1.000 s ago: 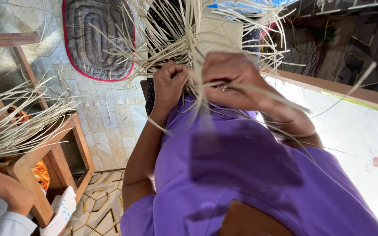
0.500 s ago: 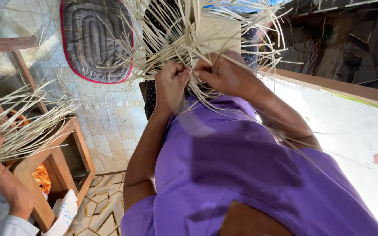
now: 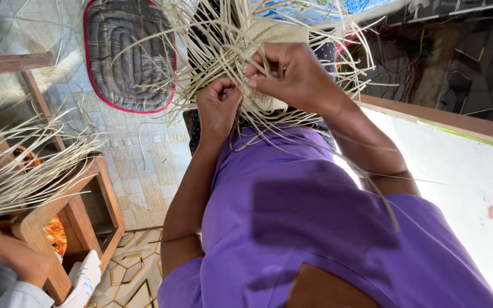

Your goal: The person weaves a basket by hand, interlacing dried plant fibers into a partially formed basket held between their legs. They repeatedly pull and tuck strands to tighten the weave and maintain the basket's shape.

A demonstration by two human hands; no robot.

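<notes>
Above the purple lap, both hands had drawn closer than before; the left hand [image 3: 218, 108] and right hand [image 3: 292, 77] pinched pale straw strands [image 3: 223, 40], fingers closed.

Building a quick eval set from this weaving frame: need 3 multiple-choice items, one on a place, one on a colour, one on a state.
1. Where does the grey quilted mat lie?
A. On the tiled floor, left of the hands
B. On the wooden stool
C. On the person's lap

2. What colour is the garment over the person's lap?
A. Green
B. Purple
C. White

3. How are the left hand and right hand placed?
A. Both resting flat on the lap
B. One on the stool, one on the mat
C. Both closed on straw strips of the woven piece

Answers: 1 A, the mat sits on pale tiles at upper left. 2 B, the cloth is plainly purple. 3 C, the fingers of both pinch strips amid the loose strands.
</notes>
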